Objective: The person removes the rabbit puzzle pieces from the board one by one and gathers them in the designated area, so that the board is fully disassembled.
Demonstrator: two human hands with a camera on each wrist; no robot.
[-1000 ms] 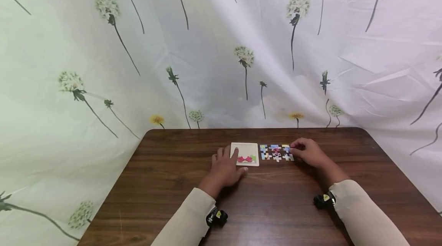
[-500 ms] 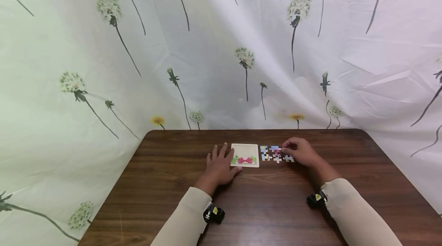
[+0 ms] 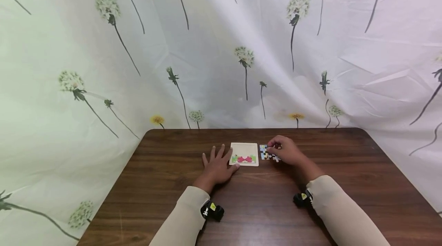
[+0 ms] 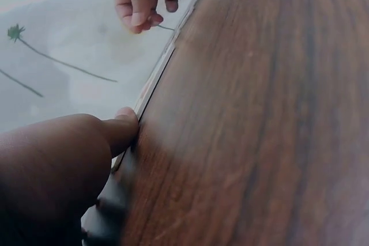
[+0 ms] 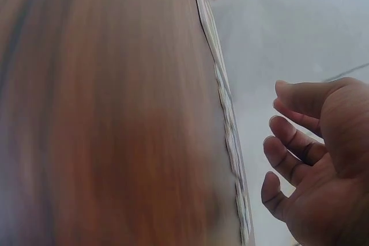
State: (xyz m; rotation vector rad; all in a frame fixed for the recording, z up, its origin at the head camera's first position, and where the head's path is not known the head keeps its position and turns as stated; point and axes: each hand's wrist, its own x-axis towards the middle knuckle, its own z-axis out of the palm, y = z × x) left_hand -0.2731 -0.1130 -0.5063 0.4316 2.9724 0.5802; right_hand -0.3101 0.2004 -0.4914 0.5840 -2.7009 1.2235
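Observation:
A square white puzzle board (image 3: 244,150) with red and green printing along its lower edge lies on the table. My left hand (image 3: 218,167) rests at its left side, fingers spread, with forefinger and thumb at the frame's edge. In the left wrist view the left thumb (image 4: 121,126) touches the board's thin edge. To the right of the board lie several jigsaw pieces (image 3: 264,156), partly hidden under my right hand (image 3: 288,152). That hand hovers over them, thumb and forefinger close together. The right wrist view shows its fingers (image 5: 282,128) loosely curled, with nothing visible between them.
The dark wooden table (image 3: 262,207) has its back edge just beyond the board. Behind it hangs a pale cloth (image 3: 214,65) with dandelion prints. Each wrist wears a black camera, such as the left one (image 3: 212,211).
My right hand has moved left across the pieces, from the right end of the rows toward the board. The left hand has drawn back slightly left, its forefinger leaving the board's printed area.

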